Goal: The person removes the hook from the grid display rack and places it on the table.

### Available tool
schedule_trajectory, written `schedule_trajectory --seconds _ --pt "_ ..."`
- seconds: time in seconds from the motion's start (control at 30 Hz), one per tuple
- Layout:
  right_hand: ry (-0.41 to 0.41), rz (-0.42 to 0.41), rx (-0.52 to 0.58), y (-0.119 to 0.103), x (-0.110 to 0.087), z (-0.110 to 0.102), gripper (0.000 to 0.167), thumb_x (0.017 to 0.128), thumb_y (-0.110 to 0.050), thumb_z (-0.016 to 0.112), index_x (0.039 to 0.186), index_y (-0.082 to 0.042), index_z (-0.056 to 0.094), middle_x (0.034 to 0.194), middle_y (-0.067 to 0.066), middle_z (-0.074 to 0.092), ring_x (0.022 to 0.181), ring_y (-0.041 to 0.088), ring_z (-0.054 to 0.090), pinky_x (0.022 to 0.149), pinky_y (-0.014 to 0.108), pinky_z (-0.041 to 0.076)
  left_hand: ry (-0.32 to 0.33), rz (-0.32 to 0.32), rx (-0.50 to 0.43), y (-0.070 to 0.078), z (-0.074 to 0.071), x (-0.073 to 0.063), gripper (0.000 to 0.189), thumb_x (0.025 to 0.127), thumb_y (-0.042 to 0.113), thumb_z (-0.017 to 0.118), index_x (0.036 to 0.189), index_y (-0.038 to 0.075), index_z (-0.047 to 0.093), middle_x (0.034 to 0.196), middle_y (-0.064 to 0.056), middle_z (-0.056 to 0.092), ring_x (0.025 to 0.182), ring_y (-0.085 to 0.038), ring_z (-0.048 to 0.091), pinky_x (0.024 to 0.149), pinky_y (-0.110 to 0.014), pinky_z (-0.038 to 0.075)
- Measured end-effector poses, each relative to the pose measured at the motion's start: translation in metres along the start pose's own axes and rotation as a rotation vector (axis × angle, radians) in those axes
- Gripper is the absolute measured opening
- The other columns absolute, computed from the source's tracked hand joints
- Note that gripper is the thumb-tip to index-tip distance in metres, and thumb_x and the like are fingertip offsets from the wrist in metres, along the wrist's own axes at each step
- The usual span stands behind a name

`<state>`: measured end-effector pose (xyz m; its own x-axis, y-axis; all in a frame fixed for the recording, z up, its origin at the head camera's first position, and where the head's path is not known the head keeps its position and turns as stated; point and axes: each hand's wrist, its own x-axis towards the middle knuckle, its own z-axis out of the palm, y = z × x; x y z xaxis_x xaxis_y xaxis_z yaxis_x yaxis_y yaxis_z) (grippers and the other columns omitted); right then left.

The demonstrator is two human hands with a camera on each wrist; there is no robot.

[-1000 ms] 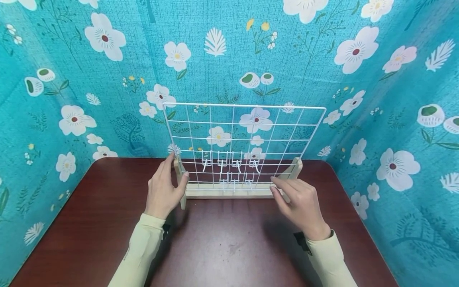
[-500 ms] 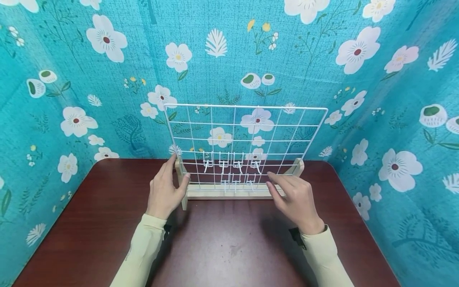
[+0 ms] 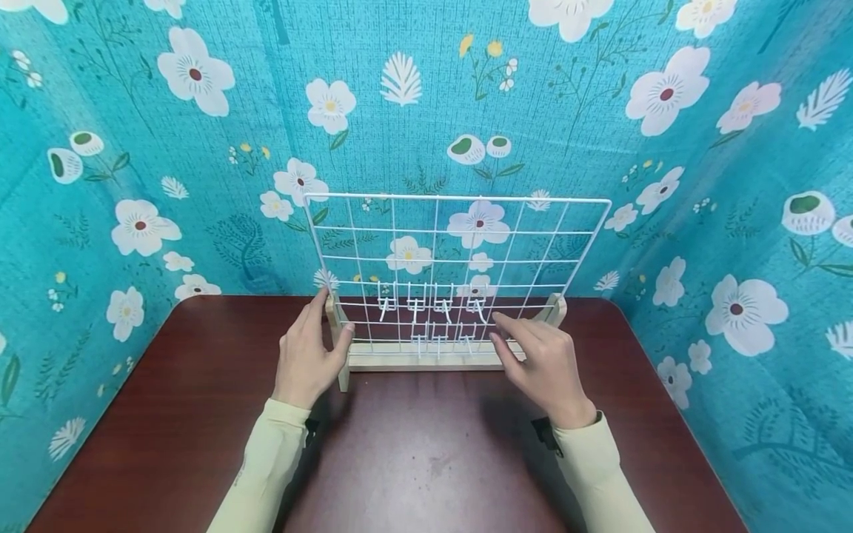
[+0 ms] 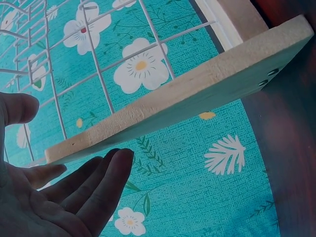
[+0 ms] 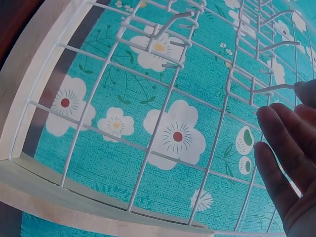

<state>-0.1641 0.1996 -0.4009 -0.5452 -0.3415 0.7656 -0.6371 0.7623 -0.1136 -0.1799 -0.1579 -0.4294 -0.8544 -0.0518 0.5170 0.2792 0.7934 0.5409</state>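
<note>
Left hand (image 3: pixel 308 355): spread, at the wire grid's (image 3: pixel 460 198) left edge.
Right hand (image 3: pixel 543 363): shifted toward grid centre, fingers parted.
Hook (image 5: pixel 274 89): now within reach; contact, we cannot tell.

Pale cream-green long fabric sleeve (image 3: pixel 260 463) on left arm, plain-coloured, lightly creased, reaching the wrist; faint small marking along its outer side, too small to read. Matching pale cream-green long fabric sleeve (image 3: pixel 600 466) on right arm, creased near the cuff. Small black wrist-worn piece (image 3: pixel 310 429) at left cuff's inner side; similar black wrist-worn piece (image 3: pixel 546 435) at right, details indistinct. Left hand (image 3: pixel 308 355) and right hand (image 3: pixel 541 363) bare.
</note>
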Motion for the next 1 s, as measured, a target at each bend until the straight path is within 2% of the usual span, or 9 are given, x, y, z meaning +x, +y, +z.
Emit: schedule_trajectory --seconds 0.27,0.37,0.5,0.63,0.83,1.0 --pt "0.021 -0.015 0.033 0.0 0.004 0.006 0.029 0.087 -0.011 0.078 0.115 -0.003 0.077 0.087 0.01 0.08 0.071 0.02 0.075 0.062 0.039 0.059 -0.01 -0.007 0.018 0.0 0.001 0.0 0.075 0.095 0.039 0.07 0.158 0.007 0.044 0.142 -0.022 0.064 0.115 -0.046 0.07 0.092 -0.064 0.057" --pt "0.021 -0.011 0.036 -0.001 0.006 0.006 0.029 0.087 -0.011 0.078 0.115 -0.004 0.077 0.087 0.009 0.08 0.071 0.02 0.075 0.064 0.039 0.059 -0.013 -0.006 0.015 0.0 0.0 0.0 0.076 0.096 0.039 0.07 0.159 0.008 0.043 0.137 -0.022 0.066 0.098 -0.043 0.072 0.085 -0.061 0.059" --pt "0.03 -0.007 0.039 -0.002 0.01 0.008 0.029 0.086 -0.011 0.079 0.114 -0.004 0.078 0.089 0.01 0.081 0.072 0.021 0.075 0.066 0.039 0.06 -0.004 0.011 0.021 0.001 0.0 0.0 0.075 0.096 0.038 0.07 0.158 0.007 0.043 0.129 -0.021 0.07 0.081 -0.034 0.067 0.076 -0.057 0.059" --pt "0.025 -0.002 0.032 -0.002 0.013 0.009 0.027 0.086 -0.012 0.08 0.113 -0.004 0.079 0.092 0.012 0.081 0.073 0.023 0.075 0.067 0.04 0.061 0.01 0.031 0.025 0.002 -0.001 0.001 0.074 0.096 0.038 0.07 0.157 0.006 0.045 0.131 -0.022 0.07 0.087 -0.036 0.069 0.078 -0.058 0.059" --pt "0.021 -0.002 0.023 -0.002 0.014 0.014 0.027 0.085 -0.01 0.082 0.11 -0.004 0.08 0.092 0.012 0.081 0.071 0.024 0.074 0.064 0.041 0.059 0.006 0.032 0.034 0.0 0.0 0.0 0.076 0.096 0.038 0.069 0.159 0.006 0.042 0.138 -0.022 0.067 0.105 -0.041 0.071 0.087 -0.064 0.057" --pt "0.023 0.0 0.037 -0.001 0.012 0.018 0.027 0.083 -0.009 0.082 0.11 -0.004 0.08 0.092 0.012 0.081 0.071 0.024 0.075 0.064 0.041 0.059 0.006 0.045 0.044 -0.002 0.001 -0.001 0.078 0.095 0.036 0.071 0.16 0.006 0.04 0.134 -0.021 0.069 0.099 -0.039 0.072 0.084 -0.06 0.059"
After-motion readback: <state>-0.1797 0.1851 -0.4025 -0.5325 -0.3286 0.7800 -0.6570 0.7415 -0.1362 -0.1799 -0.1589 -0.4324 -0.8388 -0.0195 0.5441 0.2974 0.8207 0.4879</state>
